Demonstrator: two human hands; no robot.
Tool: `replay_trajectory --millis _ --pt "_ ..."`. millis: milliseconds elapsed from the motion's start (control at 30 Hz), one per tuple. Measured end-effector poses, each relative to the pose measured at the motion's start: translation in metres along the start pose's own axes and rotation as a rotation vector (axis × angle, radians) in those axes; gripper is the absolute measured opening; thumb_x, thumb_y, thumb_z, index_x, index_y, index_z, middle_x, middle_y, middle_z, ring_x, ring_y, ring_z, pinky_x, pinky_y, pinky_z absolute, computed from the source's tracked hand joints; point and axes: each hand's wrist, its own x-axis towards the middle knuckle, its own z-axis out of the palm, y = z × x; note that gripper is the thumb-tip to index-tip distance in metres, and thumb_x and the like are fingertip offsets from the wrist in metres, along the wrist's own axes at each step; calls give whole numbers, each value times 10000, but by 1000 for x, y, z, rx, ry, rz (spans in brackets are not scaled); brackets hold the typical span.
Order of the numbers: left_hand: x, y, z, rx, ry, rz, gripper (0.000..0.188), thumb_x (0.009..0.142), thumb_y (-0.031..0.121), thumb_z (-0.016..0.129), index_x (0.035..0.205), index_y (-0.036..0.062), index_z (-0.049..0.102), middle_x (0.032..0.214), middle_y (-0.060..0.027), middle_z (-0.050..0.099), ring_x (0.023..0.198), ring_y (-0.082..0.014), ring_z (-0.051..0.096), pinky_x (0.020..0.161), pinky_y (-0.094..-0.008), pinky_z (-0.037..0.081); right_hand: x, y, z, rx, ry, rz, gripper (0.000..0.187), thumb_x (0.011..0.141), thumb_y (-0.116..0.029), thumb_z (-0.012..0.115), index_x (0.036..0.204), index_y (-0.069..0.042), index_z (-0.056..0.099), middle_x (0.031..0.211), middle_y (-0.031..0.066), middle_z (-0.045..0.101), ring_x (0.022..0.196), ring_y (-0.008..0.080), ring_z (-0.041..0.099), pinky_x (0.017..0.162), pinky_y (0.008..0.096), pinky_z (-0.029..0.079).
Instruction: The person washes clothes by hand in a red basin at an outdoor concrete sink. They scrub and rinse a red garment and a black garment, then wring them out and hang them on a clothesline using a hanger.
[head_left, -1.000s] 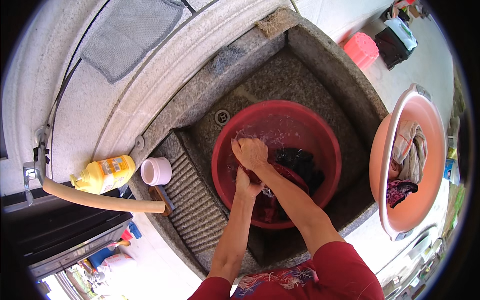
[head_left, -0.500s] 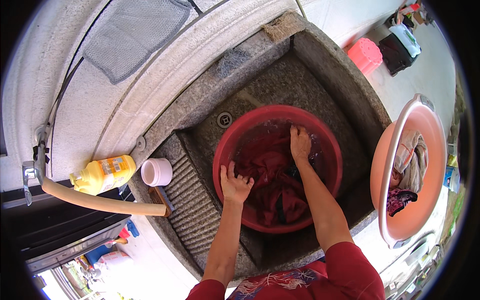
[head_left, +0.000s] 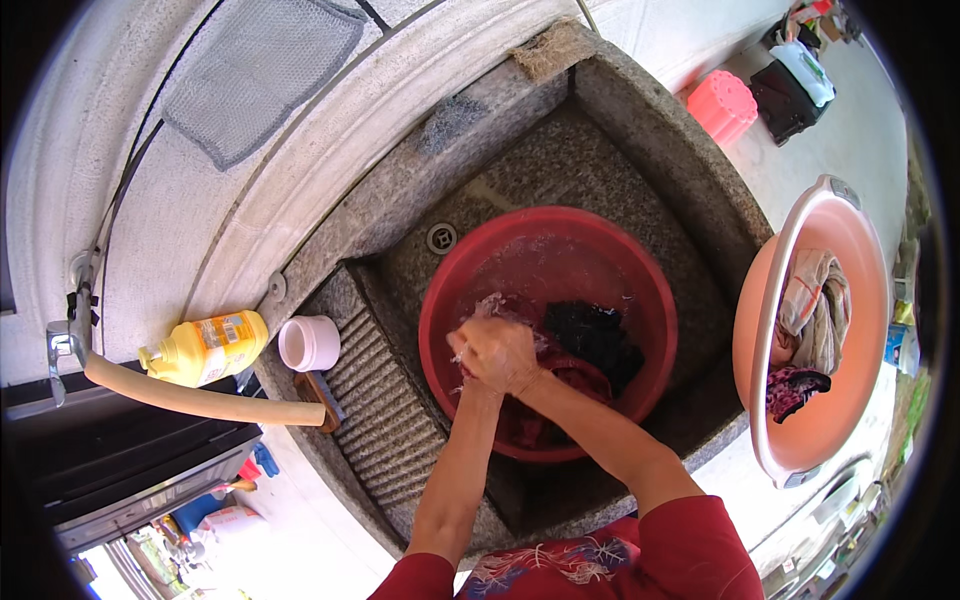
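Observation:
My two hands are pressed together at the left side of a red plastic basin holding water. My right hand, somewhat blurred, is closed over wet red cloth. My left hand is beneath and beside it, closed on the same cloth, its fingers mostly hidden. White splashing water shows just beyond the knuckles. To the right of my hands, a black cloth lies in the water. Part of the red cloth trails under my right wrist.
The basin stands in a stone sink with a drain and ribbed washboard. On the left are a yellow bottle, pink cup, brush and tap hose. A peach tub with clothes stands right.
My right hand has moved left from the basin's far right to meet my left hand. The red cloth has been gathered leftward, the black cloth is now exposed, and water splashes up.

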Motion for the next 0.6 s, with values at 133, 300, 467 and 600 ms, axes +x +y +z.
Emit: replay_trajectory --millis 133,300,467,600 --pt "-14 -12 89 475 392 -119 406 905 346 549 1193 61 526 1133 -36 572 1034 -166 541 891 -309 421 15 81 -54 -672 -171 448 193 799 -262 592 713 -90 573 631 154 617 585 339 617 482 441 482" --pt "-43 -3 78 1632 180 116 382 833 181 619 1184 55 535 1191 -117 524 1148 -273 449 962 -385 364 -19 103 -118 -1059 -354 10 305 694 -245 676 937 -65 632 1103 167 538 1025 298 503 765 414 450" --pt "-37 -8 8 2078 737 145 523 842 146 560 1313 38 360 1160 -193 525 1107 -389 460 968 -461 347 -13 59 -62 -558 -486 353 383 716 -207 674 1049 -46 576 1068 165 541 1026 321 508 784 453 441" --pt "-29 -3 -20 1758 738 -124 388 832 139 552 1190 2 488 1034 -151 601 1001 -303 547 935 -382 393 -19 65 -27 -213 -651 425 265 743 -126 616 997 -51 606 881 119 597 856 309 591 776 409 472"
